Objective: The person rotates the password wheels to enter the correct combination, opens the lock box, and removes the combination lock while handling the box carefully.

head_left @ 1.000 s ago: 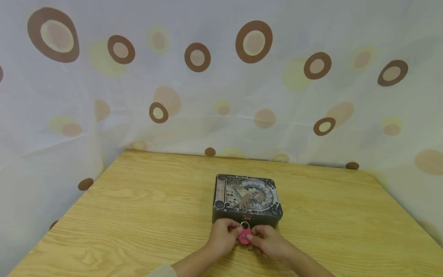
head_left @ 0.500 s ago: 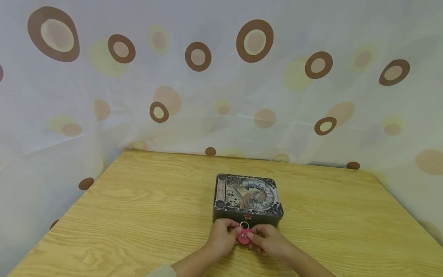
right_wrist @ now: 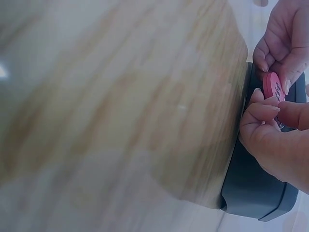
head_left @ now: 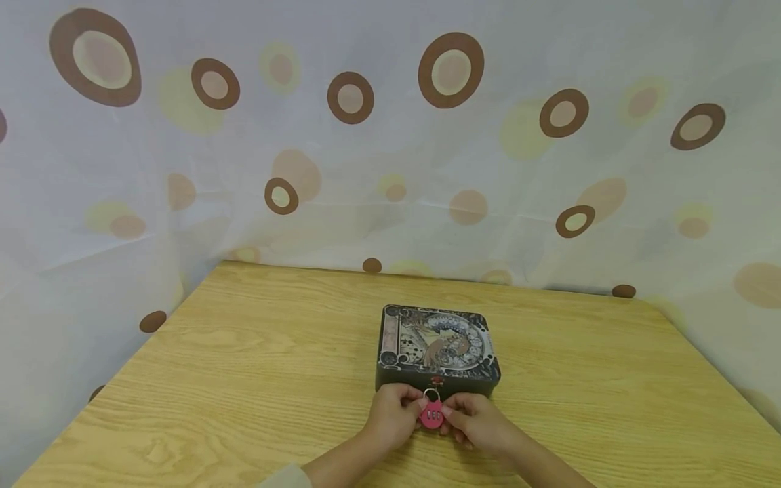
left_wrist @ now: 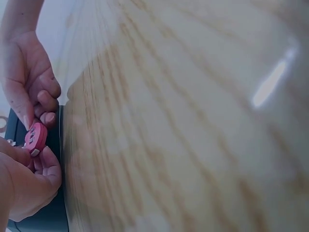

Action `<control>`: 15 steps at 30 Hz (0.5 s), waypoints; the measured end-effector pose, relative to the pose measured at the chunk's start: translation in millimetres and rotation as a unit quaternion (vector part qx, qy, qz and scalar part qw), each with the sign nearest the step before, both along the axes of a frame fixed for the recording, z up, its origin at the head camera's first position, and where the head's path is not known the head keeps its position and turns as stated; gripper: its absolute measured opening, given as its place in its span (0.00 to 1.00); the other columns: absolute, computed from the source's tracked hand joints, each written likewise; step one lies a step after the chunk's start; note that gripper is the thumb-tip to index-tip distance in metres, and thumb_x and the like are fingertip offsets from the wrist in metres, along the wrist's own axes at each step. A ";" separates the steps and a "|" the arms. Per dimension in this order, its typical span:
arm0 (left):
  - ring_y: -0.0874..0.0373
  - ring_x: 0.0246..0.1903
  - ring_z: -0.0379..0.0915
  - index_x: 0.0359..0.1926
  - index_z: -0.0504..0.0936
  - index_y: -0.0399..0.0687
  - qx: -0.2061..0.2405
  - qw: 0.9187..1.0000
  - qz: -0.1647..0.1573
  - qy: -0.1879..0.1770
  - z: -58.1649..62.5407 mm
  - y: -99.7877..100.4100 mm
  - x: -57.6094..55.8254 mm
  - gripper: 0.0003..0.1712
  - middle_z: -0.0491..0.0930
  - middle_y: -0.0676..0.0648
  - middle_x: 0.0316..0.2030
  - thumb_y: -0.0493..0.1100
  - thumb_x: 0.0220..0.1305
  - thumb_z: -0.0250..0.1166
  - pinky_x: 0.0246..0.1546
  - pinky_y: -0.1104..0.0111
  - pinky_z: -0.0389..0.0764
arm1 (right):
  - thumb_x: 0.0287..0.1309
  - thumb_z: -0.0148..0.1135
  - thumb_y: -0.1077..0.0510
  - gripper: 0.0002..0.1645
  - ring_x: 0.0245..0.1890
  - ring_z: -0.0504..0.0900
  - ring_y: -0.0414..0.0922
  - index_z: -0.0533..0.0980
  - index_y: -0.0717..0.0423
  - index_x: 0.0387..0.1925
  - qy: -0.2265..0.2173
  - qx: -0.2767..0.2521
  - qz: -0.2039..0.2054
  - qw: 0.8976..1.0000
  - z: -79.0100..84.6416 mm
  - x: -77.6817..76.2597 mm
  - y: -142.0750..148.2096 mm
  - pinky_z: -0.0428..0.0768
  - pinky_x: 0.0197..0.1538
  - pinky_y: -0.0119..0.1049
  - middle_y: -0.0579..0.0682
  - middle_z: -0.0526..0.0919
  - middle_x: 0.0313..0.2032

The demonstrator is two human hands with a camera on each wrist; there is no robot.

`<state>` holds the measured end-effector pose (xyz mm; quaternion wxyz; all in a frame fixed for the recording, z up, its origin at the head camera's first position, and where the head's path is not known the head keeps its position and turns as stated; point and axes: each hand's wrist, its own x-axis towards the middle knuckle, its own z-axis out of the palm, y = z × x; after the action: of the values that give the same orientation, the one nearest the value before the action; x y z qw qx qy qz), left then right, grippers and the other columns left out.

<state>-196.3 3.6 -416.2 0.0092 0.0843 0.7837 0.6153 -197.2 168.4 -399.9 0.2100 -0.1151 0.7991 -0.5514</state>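
Observation:
A pink combination padlock (head_left: pixel 432 415) with a silver shackle hangs at the red clasp (head_left: pixel 437 381) on the front of a dark box (head_left: pixel 439 342) with an ornate printed lid. The lid is down. With thumb and fingers my left hand (head_left: pixel 393 415) pinches the padlock's left side, close to the shackle. On the opposite side my right hand (head_left: pixel 476 420) grips its edge, thumb at the front. The number dials face up toward the head camera. In the left wrist view the padlock (left_wrist: pixel 35 137) sits between both hands, its pink body tilted.
The box stands on a wood-grain table (head_left: pixel 274 352), toward its near side. Behind and to both sides hangs a pale curtain (head_left: pixel 390 149) printed with brown and yellow circles.
The right thumb has slid off the padlock's face toward its right edge, so more dials show. The left hand and the box stay in place.

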 end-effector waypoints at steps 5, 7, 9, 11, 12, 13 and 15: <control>0.63 0.19 0.70 0.28 0.79 0.27 0.004 1.000 0.002 -0.004 -0.1 0.1 -0.1 0.06 0.78 0.42 0.20 0.30 0.58 0.61 0.18 0.76 0.74 | 0.65 0.46 0.65 0.12 0.19 0.65 0.37 0.70 0.73 0.38 -0.004 0.000 -0.002 1.000 0.4 1.0 -0.7 0.64 0.20 0.23 0.45 0.75 0.23; 0.63 0.18 0.71 0.28 0.79 0.27 0.005 1.000 0.002 -0.006 0.1 -0.1 0.3 0.06 0.78 0.42 0.20 0.30 0.57 0.61 0.18 0.76 0.74 | 0.65 0.46 0.64 0.11 0.19 0.65 0.37 0.70 0.73 0.37 -0.006 0.003 -0.004 1.000 0.0 0.9 -1.1 0.64 0.20 0.23 0.46 0.75 0.23; 0.63 0.18 0.71 0.28 0.79 0.27 0.004 1.000 0.002 -0.007 0.5 -0.3 0.8 0.06 0.78 0.42 0.20 0.30 0.57 0.61 0.18 0.76 0.74 | 0.65 0.46 0.64 0.12 0.18 0.65 0.37 0.71 0.72 0.37 -0.007 0.006 -0.006 1.000 -0.5 0.5 -1.5 0.64 0.20 0.24 0.45 0.75 0.23; 0.63 0.18 0.70 0.28 0.79 0.27 0.003 1.000 0.003 -0.007 0.7 -0.4 0.9 0.06 0.78 0.42 0.20 0.30 0.57 0.61 0.18 0.76 0.74 | 0.65 0.46 0.63 0.13 0.18 0.65 0.37 0.71 0.72 0.36 -0.010 0.008 -0.010 1.000 -1.0 -0.1 -1.9 0.64 0.20 0.24 0.45 0.75 0.23; 0.63 0.18 0.70 0.28 0.79 0.26 0.004 1.000 0.003 -0.008 0.8 -0.4 1.1 0.06 0.78 0.42 0.20 0.30 0.57 0.61 0.18 0.76 0.74 | 0.65 0.46 0.62 0.13 0.18 0.65 0.36 0.72 0.71 0.36 -0.012 0.009 -0.013 1.000 -1.4 -0.3 -2.2 0.64 0.20 0.24 0.45 0.75 0.23; 0.63 0.18 0.70 0.28 0.79 0.27 0.004 1.000 0.003 -0.008 0.8 -0.4 1.1 0.06 0.78 0.42 0.20 0.30 0.57 0.61 0.18 0.76 0.74 | 0.65 0.46 0.61 0.14 0.18 0.65 0.36 0.72 0.71 0.36 -0.014 0.009 -0.015 1.000 -1.7 -0.6 -2.5 0.64 0.20 0.25 0.44 0.75 0.23; 0.64 0.18 0.70 0.28 0.80 0.27 0.005 1.000 0.004 -0.008 0.7 -0.1 1.1 0.07 0.78 0.42 0.20 0.30 0.57 0.61 0.18 0.76 0.73 | 0.65 0.47 0.61 0.14 0.17 0.65 0.36 0.72 0.70 0.36 -0.018 0.007 -0.017 1.000 -2.3 -1.1 -3.3 0.64 0.20 0.25 0.44 0.74 0.22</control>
<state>-195.1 3.5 -415.5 0.0129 0.0764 0.7808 0.6200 -198.3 165.1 -402.2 0.2153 -0.0899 0.8009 -0.5514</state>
